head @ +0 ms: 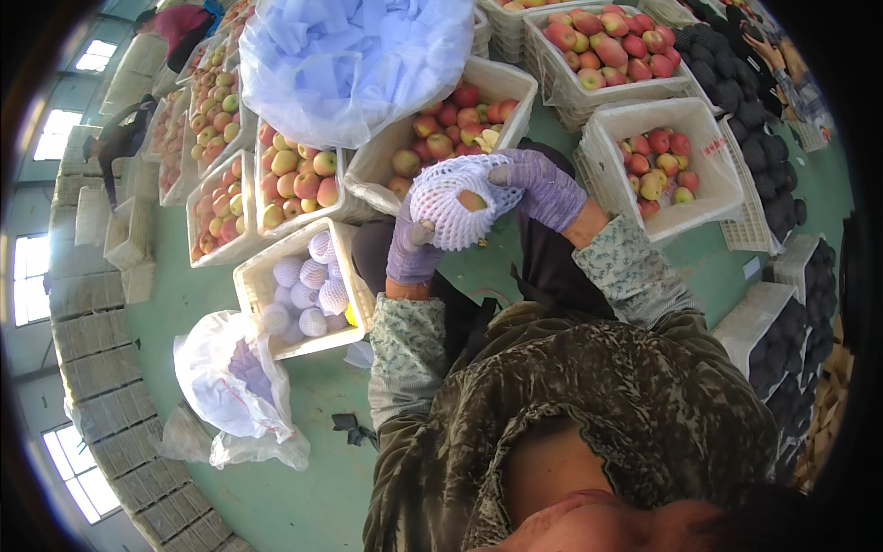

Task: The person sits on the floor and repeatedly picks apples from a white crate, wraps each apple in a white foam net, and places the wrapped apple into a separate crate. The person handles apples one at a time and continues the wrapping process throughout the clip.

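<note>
My left hand (414, 250), in a purple knit glove, grips the near left side of a white foam net sleeve (452, 224). My right hand (545, 188), gloved alike, holds the sleeve's far right end. Through an opening in the mesh shows an apple (472, 201); the rest of it is covered. Beyond my hands stands a white crate (519, 93) of red and yellow-green apples (440, 145). To the left, a cream plastic crate (250, 303) contains several foam-netted apples (303, 295) and a small yellow item (350, 314).
A large clear bag of foam sleeves (345, 62) sits at the top. More apple crates (296, 224) flank it. A white plastic bag (221, 372) lies on the green floor, left. Dark-netted fruit (766, 152) stands right. Other people (124, 138) are at the upper left and upper right.
</note>
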The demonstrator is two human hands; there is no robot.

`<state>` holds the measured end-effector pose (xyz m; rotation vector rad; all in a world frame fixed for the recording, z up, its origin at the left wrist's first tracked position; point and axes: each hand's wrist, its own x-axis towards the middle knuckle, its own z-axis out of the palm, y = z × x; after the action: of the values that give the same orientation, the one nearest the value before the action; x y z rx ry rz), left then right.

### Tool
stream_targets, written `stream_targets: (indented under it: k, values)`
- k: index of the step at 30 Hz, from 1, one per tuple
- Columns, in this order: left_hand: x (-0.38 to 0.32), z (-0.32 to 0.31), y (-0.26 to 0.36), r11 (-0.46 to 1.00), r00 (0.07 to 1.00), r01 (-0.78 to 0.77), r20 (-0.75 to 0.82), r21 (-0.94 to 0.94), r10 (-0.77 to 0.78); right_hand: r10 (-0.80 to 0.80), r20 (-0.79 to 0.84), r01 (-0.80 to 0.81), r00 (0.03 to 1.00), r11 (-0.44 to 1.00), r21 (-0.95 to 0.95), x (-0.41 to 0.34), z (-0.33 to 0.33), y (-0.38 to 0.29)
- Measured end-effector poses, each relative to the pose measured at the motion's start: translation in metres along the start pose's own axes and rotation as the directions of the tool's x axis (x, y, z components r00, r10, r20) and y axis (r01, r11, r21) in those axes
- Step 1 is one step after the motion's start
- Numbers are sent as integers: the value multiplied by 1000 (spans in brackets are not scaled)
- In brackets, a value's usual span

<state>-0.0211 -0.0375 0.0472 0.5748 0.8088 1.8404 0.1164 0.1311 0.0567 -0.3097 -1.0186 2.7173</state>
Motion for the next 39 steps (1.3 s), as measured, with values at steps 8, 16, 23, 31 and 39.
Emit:
stream_targets:
  k: [8, 16, 23, 31, 39]
  values:
    - [5, -6, -16, 944, 983, -37, -158, 328, 94, -318, -123, 108, 940, 621, -776, -8, 17, -9]
    - [7, -9, -27, 875, 945, -63, -253, 479, 207, -442, 210, 267, 872, 70, -961, 1, 37, -7]
    - [16, -16, -16, 987, 876, 153, -470, 57, -109, -104, 327, 340, 939, 159, -927, 13, 14, 0]
    - [5, 10, 6, 856, 957, -194, -101, 479, 273, -165, 23, 148, 986, 806, -572, 20, -10, 37]
    - [-3, 17, 11, 824, 958, -91, -176, 559, 225, -165, -28, 133, 986, 877, -461, 32, 1, 39]
